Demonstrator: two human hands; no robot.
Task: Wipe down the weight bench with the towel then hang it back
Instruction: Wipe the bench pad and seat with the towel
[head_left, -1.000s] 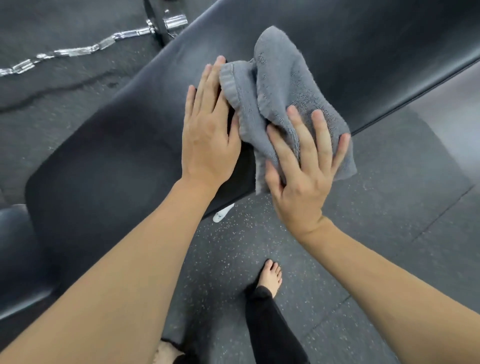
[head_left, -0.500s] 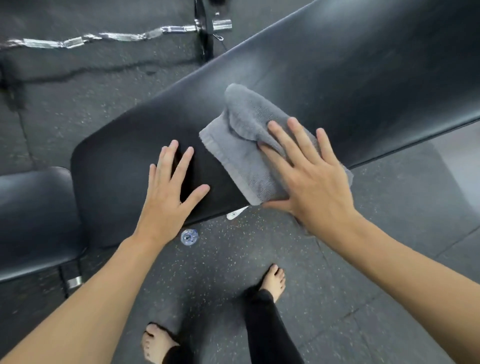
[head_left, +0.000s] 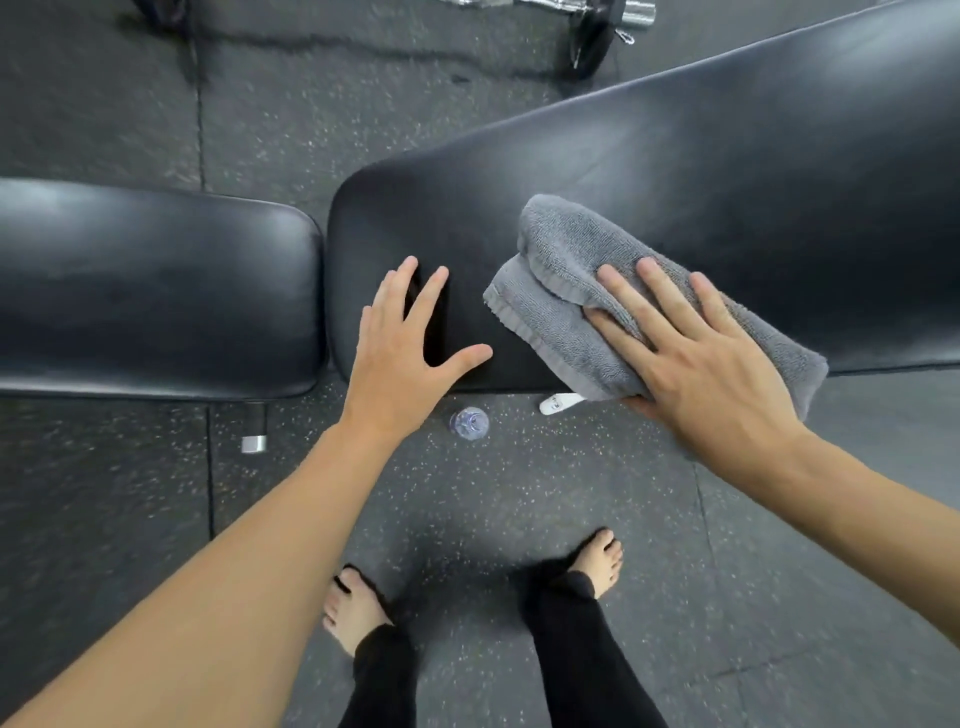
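Note:
A grey folded towel (head_left: 566, 291) lies on the black back pad of the weight bench (head_left: 675, 171), near its lower end and front edge. My right hand (head_left: 691, 358) presses flat on the towel with fingers spread, thumb under the pad's edge. My left hand (head_left: 405, 348) rests flat and bare on the pad to the left of the towel, a short gap between them. The bench's separate seat pad (head_left: 156, 291) sits to the left across a narrow gap.
A clear water bottle (head_left: 469, 423) stands on the speckled rubber floor just below the pad edge, beside a white object (head_left: 561, 402). My bare feet (head_left: 597, 561) stand in front of the bench. A barbell end (head_left: 618, 15) lies on the floor behind.
Both hands and the towel have slid down the back pad toward its lower end. My left hand came off the towel and lies flat on the pad. The seat pad came into view.

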